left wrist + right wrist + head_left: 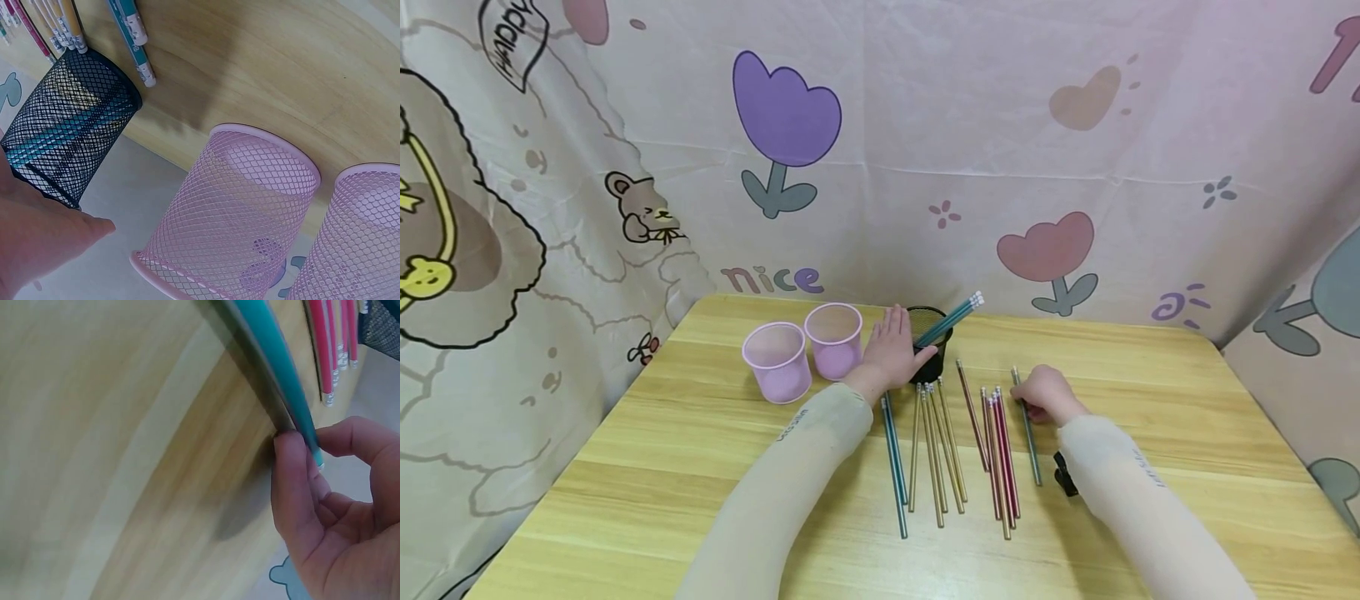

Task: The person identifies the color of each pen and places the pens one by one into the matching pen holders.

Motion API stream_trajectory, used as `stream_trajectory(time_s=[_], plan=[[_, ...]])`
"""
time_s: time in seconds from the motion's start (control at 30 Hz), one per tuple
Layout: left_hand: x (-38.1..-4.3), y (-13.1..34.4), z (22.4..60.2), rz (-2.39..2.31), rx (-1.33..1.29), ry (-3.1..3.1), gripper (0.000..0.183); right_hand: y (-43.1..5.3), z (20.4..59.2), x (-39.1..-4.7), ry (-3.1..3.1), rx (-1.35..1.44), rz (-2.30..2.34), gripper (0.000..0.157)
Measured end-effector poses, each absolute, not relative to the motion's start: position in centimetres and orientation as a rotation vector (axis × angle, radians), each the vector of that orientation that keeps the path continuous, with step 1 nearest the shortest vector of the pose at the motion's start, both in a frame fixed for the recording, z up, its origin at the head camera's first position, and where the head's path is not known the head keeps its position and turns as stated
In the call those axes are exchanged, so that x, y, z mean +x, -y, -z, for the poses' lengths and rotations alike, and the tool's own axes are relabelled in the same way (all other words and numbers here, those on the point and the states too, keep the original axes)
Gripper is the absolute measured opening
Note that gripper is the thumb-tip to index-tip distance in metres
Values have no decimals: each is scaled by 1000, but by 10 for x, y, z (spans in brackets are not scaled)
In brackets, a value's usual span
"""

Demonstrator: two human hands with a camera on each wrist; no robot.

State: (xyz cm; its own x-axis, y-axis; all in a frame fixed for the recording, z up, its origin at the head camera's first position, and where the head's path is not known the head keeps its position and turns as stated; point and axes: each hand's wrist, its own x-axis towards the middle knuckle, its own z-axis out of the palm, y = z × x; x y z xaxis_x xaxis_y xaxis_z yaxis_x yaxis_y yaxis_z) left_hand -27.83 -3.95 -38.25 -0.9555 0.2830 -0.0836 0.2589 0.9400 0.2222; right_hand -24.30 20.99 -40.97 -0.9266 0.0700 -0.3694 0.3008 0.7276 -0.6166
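Right of the red pencils (1007, 458): teal pencil (1032, 450), pinched near its eraser end between thumb and fingers of the right hand (1047, 393).
Black mesh cup (936, 368): flanked by the left hand (891, 354), fingers straight, thumb spread apart; teal bundle (950, 322) held inside, leaning right.
Gold pencils (937, 454): laid before the cup.
Pink cups (837, 358): two, stood upright, left.

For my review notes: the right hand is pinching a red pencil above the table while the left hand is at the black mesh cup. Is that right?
Not quite: the color is wrong. The right wrist view shows the right hand pinching a teal pencil, not a red one. The rest stands: the left hand is at the black mesh cup.
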Motion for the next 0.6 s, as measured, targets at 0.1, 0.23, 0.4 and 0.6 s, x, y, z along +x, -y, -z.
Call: stream_trajectory(time_s=[0.1, 0.23, 0.4, 0.6], plan=[[-279, 39, 384, -342, 420, -2977, 85, -212, 408, -243, -2535, 286, 1148, 18], [-278, 40, 382, -371, 423, -2964, 85, -217, 406, -245, -2431, 333, 1280, 14], [-275, 40, 379, -361, 432, -2967, 85, -230, 405, -250, -2274, 295, 1420, 17], [-276, 39, 381, -339, 424, -2982, 84, -234, 393, -249, -2120, 303, 1612, 15]])
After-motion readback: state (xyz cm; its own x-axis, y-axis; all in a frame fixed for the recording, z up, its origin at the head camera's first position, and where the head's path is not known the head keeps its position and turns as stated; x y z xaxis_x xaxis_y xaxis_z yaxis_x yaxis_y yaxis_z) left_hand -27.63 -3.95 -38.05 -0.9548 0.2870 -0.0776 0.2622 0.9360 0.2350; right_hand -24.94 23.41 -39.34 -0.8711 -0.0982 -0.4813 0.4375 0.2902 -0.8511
